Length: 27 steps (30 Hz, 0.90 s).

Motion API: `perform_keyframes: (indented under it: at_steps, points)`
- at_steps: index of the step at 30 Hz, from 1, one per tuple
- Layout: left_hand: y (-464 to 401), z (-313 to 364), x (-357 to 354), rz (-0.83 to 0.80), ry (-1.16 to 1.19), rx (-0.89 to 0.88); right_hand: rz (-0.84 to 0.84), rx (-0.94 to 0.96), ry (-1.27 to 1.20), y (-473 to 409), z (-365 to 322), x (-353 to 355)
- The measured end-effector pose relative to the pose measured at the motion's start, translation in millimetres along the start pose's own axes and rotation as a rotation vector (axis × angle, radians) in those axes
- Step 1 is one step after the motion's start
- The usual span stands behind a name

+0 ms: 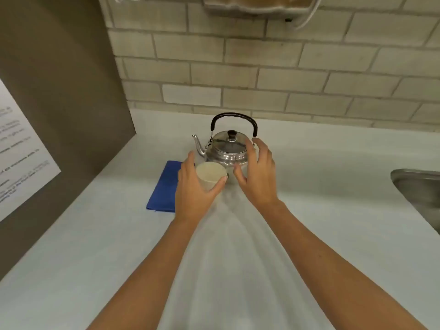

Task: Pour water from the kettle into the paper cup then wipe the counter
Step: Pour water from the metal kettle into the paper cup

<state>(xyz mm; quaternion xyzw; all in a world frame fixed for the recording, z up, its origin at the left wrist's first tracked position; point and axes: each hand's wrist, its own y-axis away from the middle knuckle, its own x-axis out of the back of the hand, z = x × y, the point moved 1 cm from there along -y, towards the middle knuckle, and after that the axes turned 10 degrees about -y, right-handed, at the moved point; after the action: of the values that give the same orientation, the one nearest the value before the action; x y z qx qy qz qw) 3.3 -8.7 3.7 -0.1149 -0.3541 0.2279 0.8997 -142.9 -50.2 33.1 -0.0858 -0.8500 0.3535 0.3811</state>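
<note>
A steel kettle (226, 148) with a black arched handle and black lid knob stands on the white counter (333, 210), its spout pointing left. Just in front of it is a cream paper cup (210, 173), and my left hand (194, 189) is wrapped around the cup's side. My right hand (257, 175) hovers with fingers spread beside the kettle's right side, holding nothing. A folded blue cloth (164, 186) lies flat on the counter left of the cup, partly hidden by my left hand.
A steel sink (419, 189) begins at the right edge. A brown side panel with a printed white sheet (21, 151) bounds the counter on the left. A brick-tiled wall (285, 75) runs behind, with a dispenser (259, 5) mounted above.
</note>
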Motion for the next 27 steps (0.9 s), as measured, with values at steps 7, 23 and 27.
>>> perform_keyframes:
  at_steps: [7, 23, 27]
  points:
    - [6.0, -26.2, -25.8, -0.155, 0.238, 0.169, -0.107, -0.008, 0.065, -65.4, 20.4, -20.9]
    - [1.3, -43.6, -44.2, -0.161, 0.181, 0.2, -0.433, 0.003, -0.146, -169.0, 49.6, -47.0]
    - [1.9, -44.8, -46.4, -0.164, 0.148, 0.194, -0.416, 0.023, -0.216, -168.6, 50.0, -47.3]
